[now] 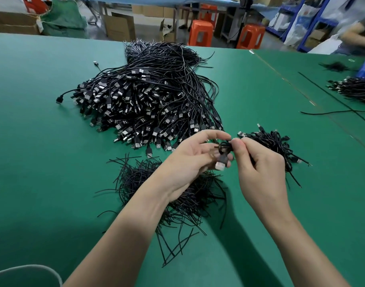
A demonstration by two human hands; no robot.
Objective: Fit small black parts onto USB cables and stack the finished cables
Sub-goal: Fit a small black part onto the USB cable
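Head view, frame centre: gripping coiled USB cable (pixel 224 150) with left hand (pixel 189 160) and right hand (pixel 258 162), close together. Sits just left of finished stack (pixel 274 143). Could spring uncoiled if either pinch slackens mid-fit. Cannot tell black part.

cable heap (pixel 148 100) ahead, mat (pixel 38 141) free left

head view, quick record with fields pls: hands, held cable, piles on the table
left hand: holds coiled cable
right hand: pinches the same coil
plug: silver, hangs below the coil
big cable pile: beyond the hands
thin black strips: heap on the near side of the hands
small bundled pile: right of the hands
table: green mat
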